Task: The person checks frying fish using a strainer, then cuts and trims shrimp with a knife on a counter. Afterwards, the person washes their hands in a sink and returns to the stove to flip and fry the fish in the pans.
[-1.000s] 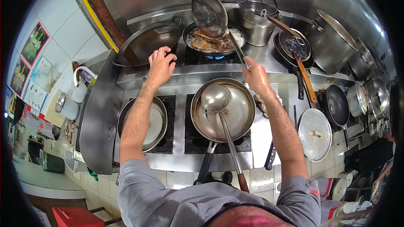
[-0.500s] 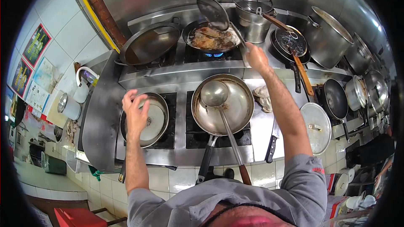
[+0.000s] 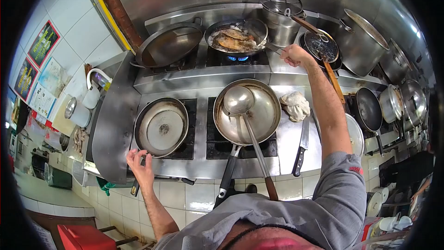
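My right hand is closed around the metal handle of a skimmer, whose head rests in the back frying pan. Browned pieces of food bubble in the oil there, over a blue flame. At the front left, my left hand is beside the black handle of a shallow pan; whether the fingers grip it is unclear. A ladle lies in the front middle pan.
A wok stands back left. Right of the middle pan are a cloth and a knife. Large pots and another frying pan stand at the right. Part of another person shows far right.
My right hand has lowered the skimmer from above the oil into the back pan. My left hand has moved from near the wok, past the front left pan, down to its handle.
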Demonstrator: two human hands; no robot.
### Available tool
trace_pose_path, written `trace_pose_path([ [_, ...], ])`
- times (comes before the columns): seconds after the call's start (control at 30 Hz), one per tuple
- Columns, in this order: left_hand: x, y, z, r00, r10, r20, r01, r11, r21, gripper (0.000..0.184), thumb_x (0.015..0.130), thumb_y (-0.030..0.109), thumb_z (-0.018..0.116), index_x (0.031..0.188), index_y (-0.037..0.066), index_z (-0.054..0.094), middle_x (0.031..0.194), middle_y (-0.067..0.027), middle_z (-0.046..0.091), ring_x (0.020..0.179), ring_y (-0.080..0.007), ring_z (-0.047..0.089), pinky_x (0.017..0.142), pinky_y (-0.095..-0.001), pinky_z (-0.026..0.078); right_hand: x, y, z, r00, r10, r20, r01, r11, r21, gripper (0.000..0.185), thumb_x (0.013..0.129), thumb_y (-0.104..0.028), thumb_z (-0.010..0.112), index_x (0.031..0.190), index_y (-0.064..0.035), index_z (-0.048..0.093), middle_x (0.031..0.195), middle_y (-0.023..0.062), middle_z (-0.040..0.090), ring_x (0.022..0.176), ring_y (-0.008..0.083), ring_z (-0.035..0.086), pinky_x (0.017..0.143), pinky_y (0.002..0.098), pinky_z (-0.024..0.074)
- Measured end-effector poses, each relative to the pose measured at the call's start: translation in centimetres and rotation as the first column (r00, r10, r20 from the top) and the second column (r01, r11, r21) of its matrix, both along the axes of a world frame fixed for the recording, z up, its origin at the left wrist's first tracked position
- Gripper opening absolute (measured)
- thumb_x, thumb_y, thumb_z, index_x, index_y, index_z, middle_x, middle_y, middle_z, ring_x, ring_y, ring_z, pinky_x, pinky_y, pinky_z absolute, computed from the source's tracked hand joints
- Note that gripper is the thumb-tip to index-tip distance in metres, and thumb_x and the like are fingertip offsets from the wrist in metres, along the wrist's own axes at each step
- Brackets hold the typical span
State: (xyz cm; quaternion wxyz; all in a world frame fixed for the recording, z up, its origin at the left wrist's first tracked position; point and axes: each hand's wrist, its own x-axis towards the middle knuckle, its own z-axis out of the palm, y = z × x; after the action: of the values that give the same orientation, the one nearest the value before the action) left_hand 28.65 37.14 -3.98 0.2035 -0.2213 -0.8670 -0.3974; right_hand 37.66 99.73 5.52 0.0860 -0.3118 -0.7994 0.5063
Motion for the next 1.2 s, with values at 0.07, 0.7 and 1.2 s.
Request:
trace_pose_path([
  [0.07, 0.7, -1.1, -0.8, 0.999, 0.037, 0.013, -0.037, 0.999, -0.008, 0.017, 0.078, 0.008, 0.066, 0.093, 0.003, 0.060, 0.114, -0.0120, 0.042, 0.112, -0.0283, 0.042, 0.098, -0.0387, 0.031, 0.4, -0.3, 0.9, 0.997, 0.040, 0.061, -0.035, 0.996, -0.083, 0.011, 0.077, -0.011, 0.064, 0.075, -0.0042, 0.057, 0.053, 0.0014, 0.051, 0.037, 0.0089, 0.045, 0.033, 0.0251, 0.0305],
  [0.7, 5.6, 1.5, -5.1, 0.994, -0.063, 0.086, 0.053, 0.992, 0.115, 0.019, 0.076, 0.010, 0.069, 0.092, 0.007, 0.060, 0.114, -0.0090, 0.044, 0.109, -0.0241, 0.043, 0.090, -0.0355, 0.035, -1.3, -4.1, -1.2, 0.987, 0.014, -0.157, -0.109, 0.779, -0.617, 0.021, 0.082, -0.007, 0.061, 0.065, -0.0073, 0.048, 0.053, -0.0007, 0.050, 0.037, 0.0035, 0.040, 0.031, 0.0159, 0.0249],
  [1.2, 8.6, 2.2, -5.1, 0.973, -0.083, 0.214, 0.043, 0.982, 0.185, 0.019, 0.073, 0.008, 0.070, 0.090, 0.007, 0.061, 0.114, -0.0091, 0.044, 0.107, -0.0237, 0.043, 0.088, -0.0356, 0.036, -1.9, -6.6, -4.7, 0.932, -0.171, -0.320, -0.188, 0.526, -0.829, 0.028, 0.086, -0.006, 0.055, 0.060, -0.0079, 0.044, 0.048, -0.0025, 0.042, 0.035, 0.0045, 0.033, 0.029, 0.0190, 0.0224],
])
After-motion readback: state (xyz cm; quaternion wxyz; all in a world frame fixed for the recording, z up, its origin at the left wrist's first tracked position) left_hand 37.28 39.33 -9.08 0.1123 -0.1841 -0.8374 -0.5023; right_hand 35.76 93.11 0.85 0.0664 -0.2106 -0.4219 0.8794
